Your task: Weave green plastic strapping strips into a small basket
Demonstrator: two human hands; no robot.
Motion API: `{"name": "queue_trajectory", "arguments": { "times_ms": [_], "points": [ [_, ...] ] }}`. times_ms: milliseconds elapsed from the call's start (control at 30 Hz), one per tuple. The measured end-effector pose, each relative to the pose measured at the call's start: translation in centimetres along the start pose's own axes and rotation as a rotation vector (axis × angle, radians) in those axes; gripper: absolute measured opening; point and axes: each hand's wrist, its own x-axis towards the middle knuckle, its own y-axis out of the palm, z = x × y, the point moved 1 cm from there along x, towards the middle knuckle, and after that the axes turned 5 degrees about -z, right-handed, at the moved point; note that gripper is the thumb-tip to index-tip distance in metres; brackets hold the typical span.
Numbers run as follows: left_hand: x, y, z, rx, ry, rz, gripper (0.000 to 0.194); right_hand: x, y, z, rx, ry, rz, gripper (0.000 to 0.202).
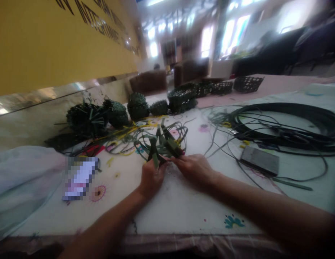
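Note:
Flat dark green weaving strips (pixel 167 142), crossed and folded over one another, stand up between my two hands above the table's middle. My left hand (pixel 152 178) is closed round the lower left ends, its fingers partly hidden by the strips. From the right, my right hand (pixel 193 169) pinches the strips near their base, fingertips close to those of the left. Thin loops of strip (pixel 180 131) curve out behind the hands. Blur hides how the strips interlace.
Several woven dark baskets (pixel 137 106) line the back of the flower-patterned table (pixel 180 212). A big black coil of strip (pixel 286 108) and a grey block (pixel 260 160) lie on the right. White cloth (pixel 24 183) covers the left, beside a pixelated object (pixel 81 178). A yellow wall sign (pixel 62 46) rises behind.

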Motion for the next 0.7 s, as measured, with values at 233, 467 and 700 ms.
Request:
{"name": "queue_trajectory", "arguments": {
  "times_ms": [233,467,700],
  "points": [
    [0.5,-0.3,-0.1,0.107,0.088,0.005,0.018,0.1,0.3,-0.1,0.064,0.041,-0.075,0.024],
    [1.2,-0.2,0.5,0.307,0.191,0.107,0.019,0.2,0.4,-0.2,0.089,0.058,-0.023,0.022],
    [2.3,0.0,-0.5,0.234,-0.058,0.239,0.01,0.1,0.4,0.1,0.12,0.078,0.117,0.02]
  ]
}}
